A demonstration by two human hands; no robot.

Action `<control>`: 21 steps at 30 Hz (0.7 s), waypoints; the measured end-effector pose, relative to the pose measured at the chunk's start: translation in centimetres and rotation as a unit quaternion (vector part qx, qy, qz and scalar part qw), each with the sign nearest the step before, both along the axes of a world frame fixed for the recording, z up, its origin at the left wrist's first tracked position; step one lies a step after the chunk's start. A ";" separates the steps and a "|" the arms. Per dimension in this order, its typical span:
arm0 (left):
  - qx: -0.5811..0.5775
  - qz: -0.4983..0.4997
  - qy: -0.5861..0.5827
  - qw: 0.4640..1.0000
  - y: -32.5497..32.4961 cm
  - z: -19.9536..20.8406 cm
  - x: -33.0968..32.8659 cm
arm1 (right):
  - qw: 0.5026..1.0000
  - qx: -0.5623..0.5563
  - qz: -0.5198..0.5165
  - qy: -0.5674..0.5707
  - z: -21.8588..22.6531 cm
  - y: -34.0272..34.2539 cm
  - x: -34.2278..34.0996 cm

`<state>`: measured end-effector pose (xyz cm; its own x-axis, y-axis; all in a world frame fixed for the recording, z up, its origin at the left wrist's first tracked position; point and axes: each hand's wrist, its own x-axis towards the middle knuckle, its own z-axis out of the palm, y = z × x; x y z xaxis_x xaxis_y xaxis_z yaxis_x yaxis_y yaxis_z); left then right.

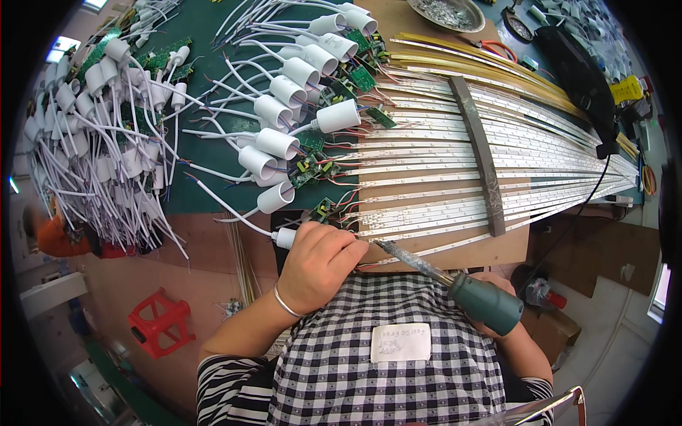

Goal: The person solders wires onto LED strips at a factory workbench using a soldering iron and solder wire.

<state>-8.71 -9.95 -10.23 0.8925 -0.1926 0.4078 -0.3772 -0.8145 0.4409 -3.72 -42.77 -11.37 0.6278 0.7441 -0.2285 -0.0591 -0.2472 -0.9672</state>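
Note:
My right hand [490,284] is wrapped around the green handle of a soldering iron [486,302]. The iron slants up to the left, and its crusted tip lies at the near end of the LED strips [419,216], close to my left fingertips. My left hand [323,259] is closed in a pinch there; its fingers hide what they hold, though thin wires show beside them. A white tubular lamp cap [284,238] with a cable sticks out behind that hand. Just above sits a small green circuit board [325,209] with red wires running toward the strips.
A dark bar [477,156] lies across the strips on a brown board [508,248]. White lamp caps [288,92] with boards line the green table [206,192]; more are heaped left [106,135]. A metal bowl [447,13] stands at the back. A red stool [161,323] is on the floor.

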 end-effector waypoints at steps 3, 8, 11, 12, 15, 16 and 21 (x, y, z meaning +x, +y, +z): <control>0.001 0.000 0.000 1.000 0.1 0.0 0.0 | 0.998 0.021 0.004 -0.056 -0.6 -0.4 0.3; 0.003 -0.003 0.005 1.000 0.1 0.0 0.0 | 0.986 -0.003 0.046 -0.163 -0.7 -0.3 0.7; 0.001 -0.003 0.009 1.000 0.1 0.1 -0.1 | 0.997 -0.013 0.028 -0.073 -0.7 -0.3 0.5; 0.002 -0.003 0.010 1.000 0.1 0.1 -0.1 | 0.997 -0.013 0.028 -0.073 -0.6 -0.2 0.4; -0.001 -0.004 0.012 1.000 0.1 0.2 0.0 | 0.999 0.003 -0.016 0.043 -0.7 -0.1 0.3; -0.002 -0.005 0.012 1.000 0.1 0.2 0.0 | 0.996 0.008 0.016 -0.083 -1.2 -0.4 0.5; 0.003 -0.004 0.018 1.000 0.1 0.2 0.0 | 0.973 0.034 0.043 -0.224 0.3 0.4 0.8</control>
<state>-8.69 -9.86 -10.06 0.9052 -0.2015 0.3743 -0.3673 -0.8139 0.4502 -2.91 -42.42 -11.04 0.5880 0.8020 0.1047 0.3900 -0.1678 -0.9054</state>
